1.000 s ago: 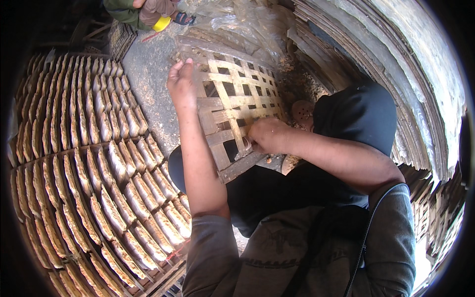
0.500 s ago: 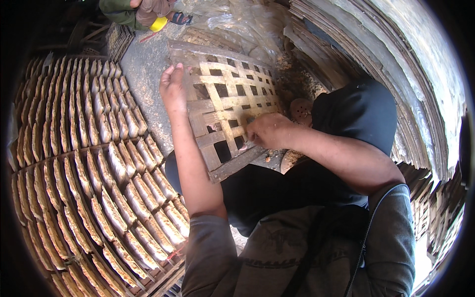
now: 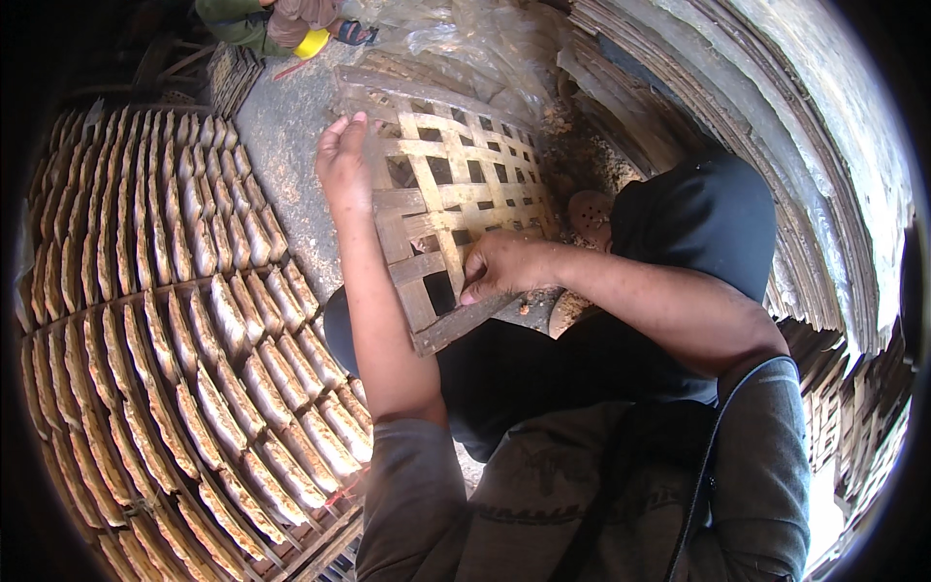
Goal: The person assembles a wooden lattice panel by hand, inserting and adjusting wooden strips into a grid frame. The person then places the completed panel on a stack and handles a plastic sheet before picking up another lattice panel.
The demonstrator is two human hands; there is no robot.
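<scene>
A woven bamboo tray (image 3: 427, 184) with an open lattice and wooden edge slats stands tilted over my lap. My left hand (image 3: 344, 165) grips its far left edge, fingers curled at the rim and the thumb side against the slat. Near the tray's lower edge, my right hand (image 3: 506, 264) has thumb and fingers pinched together against a bamboo strip beside a lattice opening. What lies between those fingertips, if anything, is too small to make out.
At left stands a large rack (image 3: 194, 286) with rows of pale brown slabs on edge. Stacked sheets and trays (image 3: 776, 165) rise at right. Clear plastic sheeting (image 3: 465, 44) lies beyond the tray. Another person's leg (image 3: 242, 27) and a yellow object (image 3: 311, 44) are at the far left.
My right hand has slid left and slightly down along the tray toward its near corner. The tray has shifted slightly, with my left hand staying at its edge.
</scene>
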